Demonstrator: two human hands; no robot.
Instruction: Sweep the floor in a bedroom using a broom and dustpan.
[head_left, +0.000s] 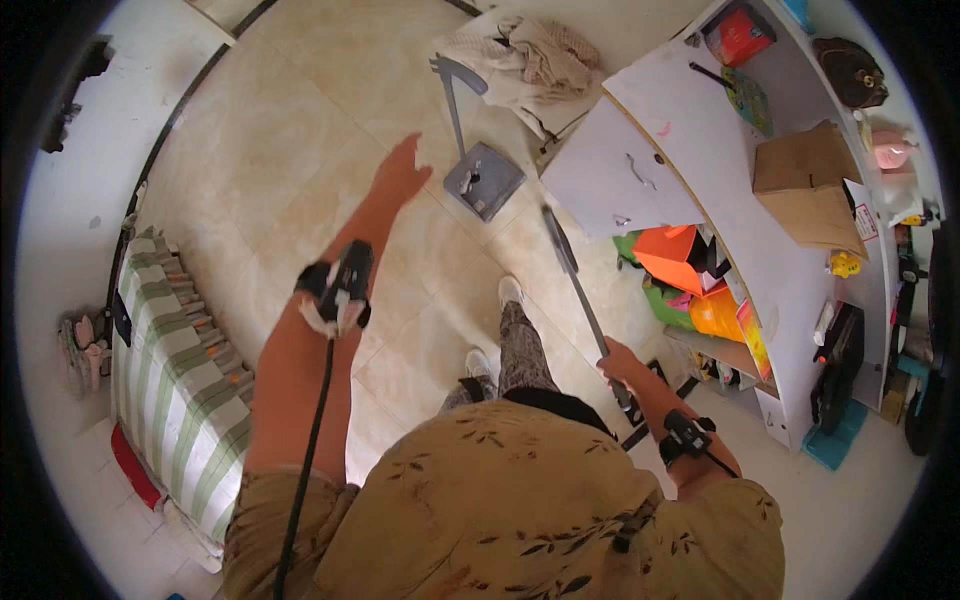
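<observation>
My left hand (401, 171) reaches out over the tiled floor with nothing in it, thumb apart from the fingers. Just to its right stands a grey long-handled dustpan (504, 178), apart from the hand in the picture. Scraps of pale debris (469, 180) lie in its pan, and its upright handle (452, 105) rises to a grey top piece. My right hand (624, 361) is closed around the grey handle of a broom (587, 304). The broom's narrow dark head (559, 238) points away from me, near the cabinet's corner.
At right is a white cabinet (712, 161) with a cardboard box (806, 180) on it and orange bags (675, 259) in its open lower part. Crumpled beige cloth (551, 52) lies beyond the dustpan. A green-and-white striped cover (176, 375) drapes something at left.
</observation>
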